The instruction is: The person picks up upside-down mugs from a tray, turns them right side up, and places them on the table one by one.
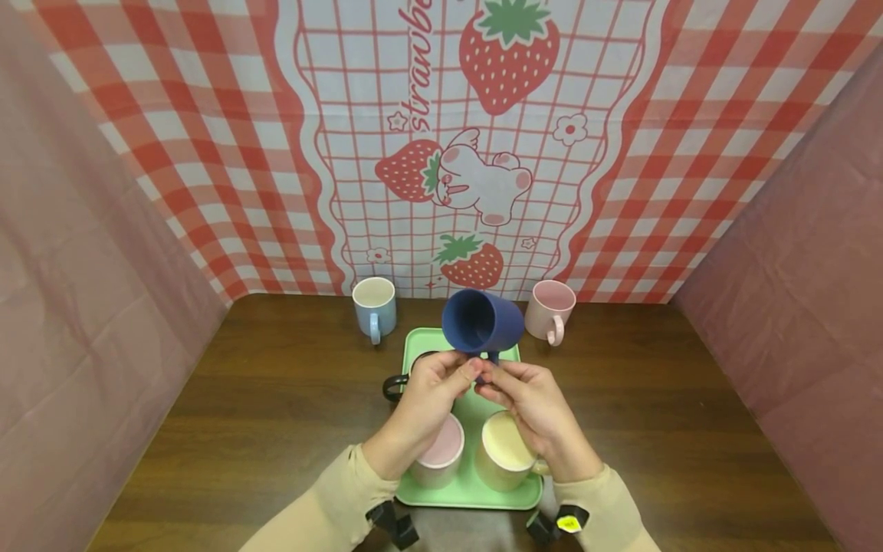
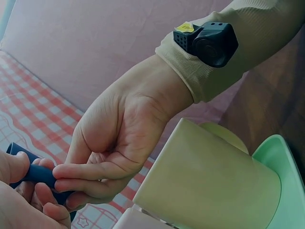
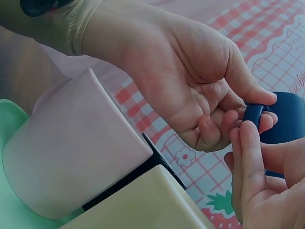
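A dark blue mug (image 1: 507, 322) is held up over the far part of a green tray (image 1: 469, 497), tipped on its side with its handle downward. My left hand (image 1: 426, 399) and right hand (image 1: 541, 406) meet at that handle (image 3: 252, 115) and pinch it from either side. In the right wrist view the left thumb lies by the mug wall, and right fingertips touch the handle. Below the left wrist stands a pale pink mug (image 1: 441, 452) on the tray; a yellow mug (image 1: 507, 452) stands by the right wrist. My left hand mostly hides a black-handled mug (image 1: 393, 387).
At the back of the wooden table (image 1: 276, 399), a light blue mug (image 1: 375, 310) stands left of the tray and another pink mug (image 1: 548, 318) right of it. A strawberry-print cloth (image 1: 476, 261) hangs behind, with pink drapes (image 1: 793, 253) at both sides.
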A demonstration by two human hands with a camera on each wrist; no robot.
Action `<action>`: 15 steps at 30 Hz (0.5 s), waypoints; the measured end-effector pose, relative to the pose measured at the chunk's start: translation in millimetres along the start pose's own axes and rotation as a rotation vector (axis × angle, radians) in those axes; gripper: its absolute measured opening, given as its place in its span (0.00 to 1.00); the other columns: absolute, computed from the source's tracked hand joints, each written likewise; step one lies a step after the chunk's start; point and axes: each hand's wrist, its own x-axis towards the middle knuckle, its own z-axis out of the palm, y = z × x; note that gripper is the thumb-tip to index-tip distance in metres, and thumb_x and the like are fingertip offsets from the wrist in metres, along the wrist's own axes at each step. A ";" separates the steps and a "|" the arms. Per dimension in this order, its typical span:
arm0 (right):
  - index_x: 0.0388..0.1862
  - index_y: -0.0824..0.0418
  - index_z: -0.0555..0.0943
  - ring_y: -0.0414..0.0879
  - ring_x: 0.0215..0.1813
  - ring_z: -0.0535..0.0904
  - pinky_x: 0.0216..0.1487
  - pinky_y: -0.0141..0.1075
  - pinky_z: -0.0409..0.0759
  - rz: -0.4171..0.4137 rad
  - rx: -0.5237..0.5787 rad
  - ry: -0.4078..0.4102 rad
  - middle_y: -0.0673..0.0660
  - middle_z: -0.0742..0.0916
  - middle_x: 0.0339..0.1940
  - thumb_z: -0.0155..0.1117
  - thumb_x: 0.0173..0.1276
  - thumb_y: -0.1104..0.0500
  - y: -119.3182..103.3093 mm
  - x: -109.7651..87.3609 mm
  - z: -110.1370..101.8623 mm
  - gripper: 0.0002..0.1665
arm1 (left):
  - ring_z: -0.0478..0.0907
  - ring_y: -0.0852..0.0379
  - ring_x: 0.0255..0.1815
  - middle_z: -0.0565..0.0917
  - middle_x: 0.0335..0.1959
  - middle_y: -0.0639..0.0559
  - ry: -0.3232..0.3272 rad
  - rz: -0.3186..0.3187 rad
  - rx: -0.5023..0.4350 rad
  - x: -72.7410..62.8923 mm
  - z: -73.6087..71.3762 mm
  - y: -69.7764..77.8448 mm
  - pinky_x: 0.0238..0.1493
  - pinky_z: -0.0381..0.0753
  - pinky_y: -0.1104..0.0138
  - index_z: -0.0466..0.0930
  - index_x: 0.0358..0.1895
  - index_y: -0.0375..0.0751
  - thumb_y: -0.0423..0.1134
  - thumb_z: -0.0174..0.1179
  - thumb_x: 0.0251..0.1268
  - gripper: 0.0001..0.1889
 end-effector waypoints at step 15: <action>0.45 0.60 0.92 0.40 0.41 0.91 0.52 0.34 0.89 0.040 -0.041 -0.044 0.51 0.92 0.42 0.58 0.85 0.70 -3.0 -0.8 -4.3 0.16 | 0.73 0.62 0.32 0.90 0.34 0.60 0.013 -0.028 -0.047 0.2 0.6 -0.9 0.36 0.71 0.71 0.82 0.53 0.14 0.28 0.60 0.82 0.14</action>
